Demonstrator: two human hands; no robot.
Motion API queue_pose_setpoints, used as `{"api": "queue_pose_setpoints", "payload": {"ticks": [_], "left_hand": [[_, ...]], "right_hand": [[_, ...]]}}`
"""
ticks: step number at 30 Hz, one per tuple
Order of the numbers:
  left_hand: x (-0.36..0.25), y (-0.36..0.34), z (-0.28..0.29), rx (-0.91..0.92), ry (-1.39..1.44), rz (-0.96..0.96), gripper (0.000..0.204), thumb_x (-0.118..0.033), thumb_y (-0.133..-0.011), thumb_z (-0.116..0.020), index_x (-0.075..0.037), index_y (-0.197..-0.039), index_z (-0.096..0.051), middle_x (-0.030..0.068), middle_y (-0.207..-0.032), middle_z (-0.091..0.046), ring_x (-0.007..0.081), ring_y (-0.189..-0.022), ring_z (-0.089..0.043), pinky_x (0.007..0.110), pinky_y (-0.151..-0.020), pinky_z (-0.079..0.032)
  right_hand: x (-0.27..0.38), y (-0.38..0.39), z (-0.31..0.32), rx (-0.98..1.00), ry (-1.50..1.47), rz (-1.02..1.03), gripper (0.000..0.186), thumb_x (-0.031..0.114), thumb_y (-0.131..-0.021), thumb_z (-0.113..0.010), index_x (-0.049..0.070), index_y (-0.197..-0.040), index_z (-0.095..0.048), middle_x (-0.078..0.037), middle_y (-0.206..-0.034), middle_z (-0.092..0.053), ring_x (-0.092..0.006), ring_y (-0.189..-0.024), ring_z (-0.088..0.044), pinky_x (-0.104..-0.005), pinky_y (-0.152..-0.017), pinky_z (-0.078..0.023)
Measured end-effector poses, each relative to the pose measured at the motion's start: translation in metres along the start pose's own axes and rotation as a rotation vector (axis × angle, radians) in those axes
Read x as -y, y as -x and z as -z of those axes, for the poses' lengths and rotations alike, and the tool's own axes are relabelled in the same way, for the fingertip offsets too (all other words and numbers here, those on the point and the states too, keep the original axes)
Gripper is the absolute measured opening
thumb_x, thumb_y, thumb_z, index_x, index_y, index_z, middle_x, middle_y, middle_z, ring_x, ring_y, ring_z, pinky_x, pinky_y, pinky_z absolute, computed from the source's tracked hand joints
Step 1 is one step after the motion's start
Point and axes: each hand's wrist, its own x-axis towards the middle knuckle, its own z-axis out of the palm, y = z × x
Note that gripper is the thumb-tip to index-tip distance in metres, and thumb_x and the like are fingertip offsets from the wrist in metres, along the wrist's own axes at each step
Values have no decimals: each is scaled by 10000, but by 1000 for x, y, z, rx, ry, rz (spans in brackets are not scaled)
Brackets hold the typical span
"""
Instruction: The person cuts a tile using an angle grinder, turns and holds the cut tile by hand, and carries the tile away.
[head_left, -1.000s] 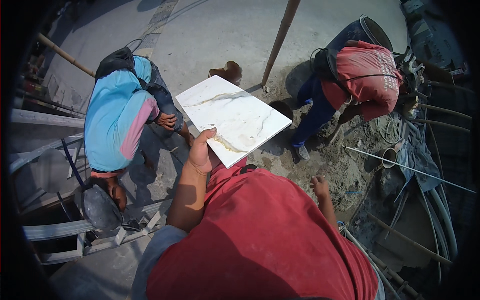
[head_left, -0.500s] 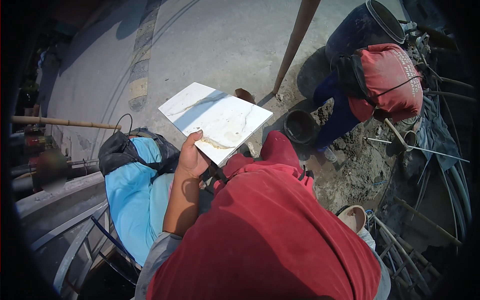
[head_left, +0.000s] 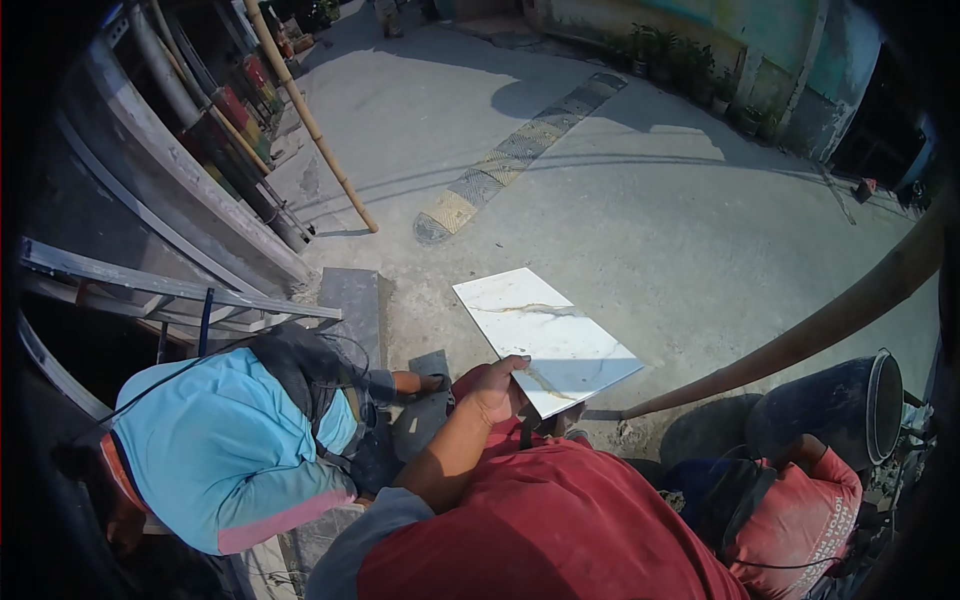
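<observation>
My left hand (head_left: 495, 392) grips a white marble-patterned tile (head_left: 550, 335) by its near edge, thumb lying on the face. Brown and grey veins run across the tile, and a band of shadow crosses its near right part. It is held up in front of my body, over the concrete ground. The fingers beneath the tile are hidden. My right hand does not show; my red shirt (head_left: 540, 520) fills the lower middle.
A person in a light blue shirt (head_left: 200, 440) bends close on my left, beside a metal ladder (head_left: 190, 290). Another in a red shirt (head_left: 800, 510) bends at the lower right near a dark blue drum (head_left: 825, 410). A thick pole (head_left: 790, 345) slants up right; a bamboo pole (head_left: 310, 120) leans left.
My view has swung leftward and up, showing more of the street and far wall. My left hand keeps hold of the tile. Both co-workers now appear lower in the picture.
</observation>
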Motion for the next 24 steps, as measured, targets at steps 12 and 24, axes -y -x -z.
{"api": "queue_pose_setpoints", "payload": {"ticks": [12,24], "left_hand": [[-32,-84,-35,80,77,-242,632,-209,-914,-523,51,-1468,-366,206,-1453,-508,344,-1329,-512,462,-1145,-381],[-149,-410,-52,-161,-22,-118,508,-227,-904,-549,38,-1327,-458,179,-1310,-568,306,-1222,-565,422,-1066,-466]], "right_hand": [[129,-86,9,43,44,94,205,253,-963,-616,51,-990,-596,-44,-748,-595,-153,-534,-547,-308,-434,-399],[197,-168,-61,22,-11,-91,192,245,-964,-613,55,-952,-587,-42,-714,-577,-153,-511,-529,-312,-417,-384]]}}
